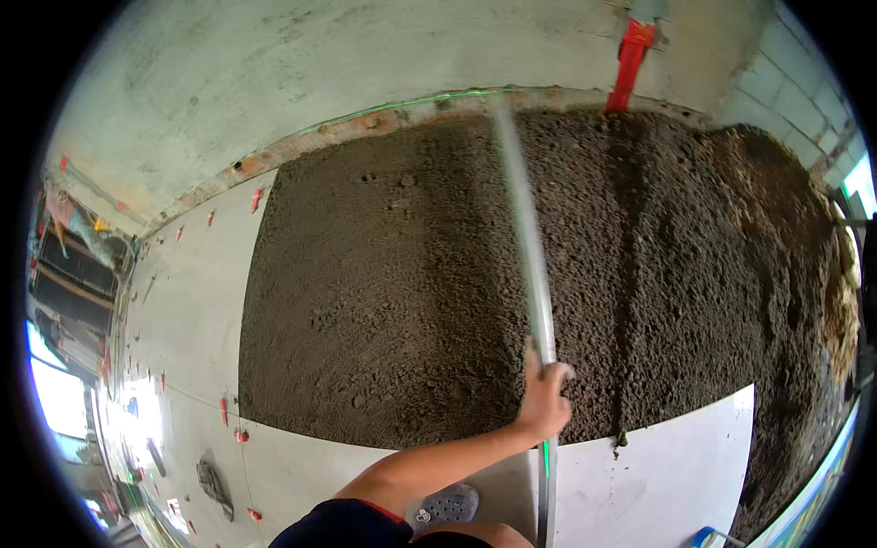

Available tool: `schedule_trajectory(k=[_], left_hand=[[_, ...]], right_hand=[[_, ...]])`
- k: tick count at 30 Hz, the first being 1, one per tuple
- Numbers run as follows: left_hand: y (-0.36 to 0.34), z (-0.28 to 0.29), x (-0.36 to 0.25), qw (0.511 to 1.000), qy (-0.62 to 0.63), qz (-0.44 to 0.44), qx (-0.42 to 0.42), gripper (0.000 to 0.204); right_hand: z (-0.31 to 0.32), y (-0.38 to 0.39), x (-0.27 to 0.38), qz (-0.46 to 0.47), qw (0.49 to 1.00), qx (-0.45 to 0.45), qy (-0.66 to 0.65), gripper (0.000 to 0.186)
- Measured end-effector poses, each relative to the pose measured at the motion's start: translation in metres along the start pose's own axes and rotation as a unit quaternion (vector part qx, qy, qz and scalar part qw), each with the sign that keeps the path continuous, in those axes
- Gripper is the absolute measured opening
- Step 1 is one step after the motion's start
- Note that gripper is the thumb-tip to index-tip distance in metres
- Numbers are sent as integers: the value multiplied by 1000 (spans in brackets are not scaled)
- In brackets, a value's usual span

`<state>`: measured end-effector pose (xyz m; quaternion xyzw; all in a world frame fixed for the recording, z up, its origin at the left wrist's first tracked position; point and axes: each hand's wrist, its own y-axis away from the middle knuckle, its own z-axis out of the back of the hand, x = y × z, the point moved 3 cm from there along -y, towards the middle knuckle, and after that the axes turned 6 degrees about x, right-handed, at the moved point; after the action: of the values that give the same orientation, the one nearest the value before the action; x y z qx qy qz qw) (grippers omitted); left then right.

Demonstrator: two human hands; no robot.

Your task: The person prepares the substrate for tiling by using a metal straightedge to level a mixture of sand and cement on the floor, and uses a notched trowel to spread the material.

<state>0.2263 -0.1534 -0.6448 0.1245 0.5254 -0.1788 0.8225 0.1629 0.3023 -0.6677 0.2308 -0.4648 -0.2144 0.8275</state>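
Observation:
My left hand (545,402) is closed around a long, pale metal straightedge (534,274). The bar runs from the lower edge of the head view up to the foot of the far wall, its far part smeared by motion. Under it spreads a bed of dark, crumbly mortar (365,274), smoother to the left of the bar and rougher to the right. A green laser line marks the bar below my hand and the wall's base. My right hand does not show.
Large pale tiles (187,310) border the mortar at left, with several red levelling wedges (224,411). Another tile (658,470) lies at the near right. A red strip (630,64) runs down the far wall (365,55). A dark crumpled cloth (215,490) and a grey clog (449,504) rest nearby.

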Motion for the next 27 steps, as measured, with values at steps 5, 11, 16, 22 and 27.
schedule_trajectory(k=[5,11,16,22,27], left_hand=[[-7,15,22,996,19,12,-81,35],[-38,-45,-3,996,18,-15,-85,32],[-35,-124,-27,997,68,-43,13,31],[-28,-217,-80,986,124,-77,80,30],[-56,-275,-106,977,154,-108,102,27]], right_hand=[[78,-43,58,-61,994,-24,85,50],[97,-39,29,-76,991,-109,8,45],[88,0,-6,-160,976,-146,-13,44],[61,45,-55,-202,946,-254,-17,32],[82,30,-45,-242,925,-293,-8,23]])
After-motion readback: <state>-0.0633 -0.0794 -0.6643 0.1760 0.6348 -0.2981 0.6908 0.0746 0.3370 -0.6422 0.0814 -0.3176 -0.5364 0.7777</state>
